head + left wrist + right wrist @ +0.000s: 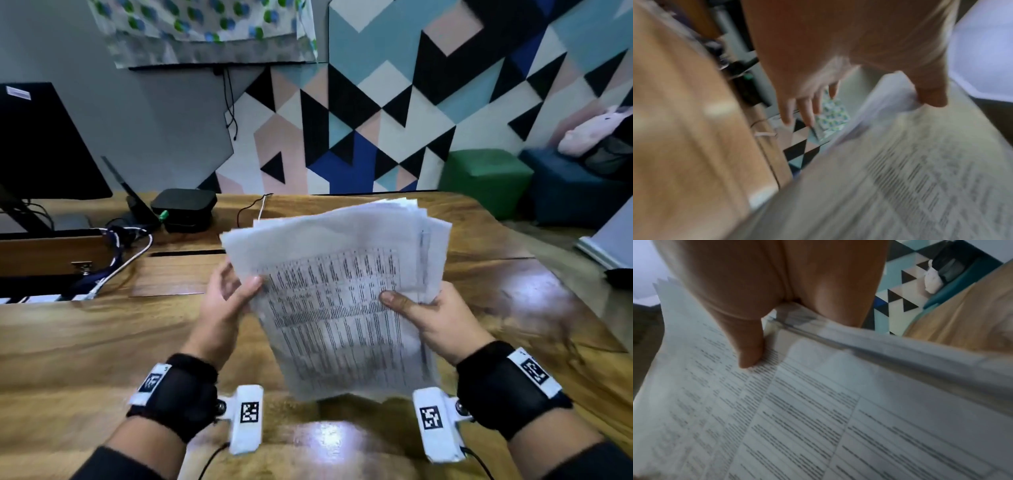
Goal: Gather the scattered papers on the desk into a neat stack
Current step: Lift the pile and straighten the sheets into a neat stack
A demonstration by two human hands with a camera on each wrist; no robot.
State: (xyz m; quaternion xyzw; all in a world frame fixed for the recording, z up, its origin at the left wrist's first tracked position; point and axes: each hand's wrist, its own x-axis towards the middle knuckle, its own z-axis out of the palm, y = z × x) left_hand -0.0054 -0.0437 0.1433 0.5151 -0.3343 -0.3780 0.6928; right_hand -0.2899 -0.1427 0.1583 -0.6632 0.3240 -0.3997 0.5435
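Papers (pixel 342 294) in the head view form one loose sheaf held above the desk (pixel 85 342), upper end tipped away, long axis running from 7 o'clock near the wrists to 1 o'clock at the fanned far corners. The right hand (pixel 435 318) grasps the right long edge, thumb on the printed top sheet, fingers hidden behind; the left hand (pixel 226 298) sits at 9 o'clock from the sheaf, thumb on the left edge, fingers loosely spread behind it. Sheets are thin, white, flexible, printed with dense tables; far corners are staggered, so squaring is judged unfinished. No loose sheet shows on the glossy wood-grain desk. In the left wrist view, heavily blurred, the left hand (pixel 838 56) has its thumb pinching a paper edge while the fingers (pixel 807 110) extend free. In the right wrist view, the right hand (pixel 766 288) clamps the papers (pixel 818 418), thumb flat on the print, layered edges visible at 1 o'clock. The next move probably calls for tapping the lower short edge on the desk.
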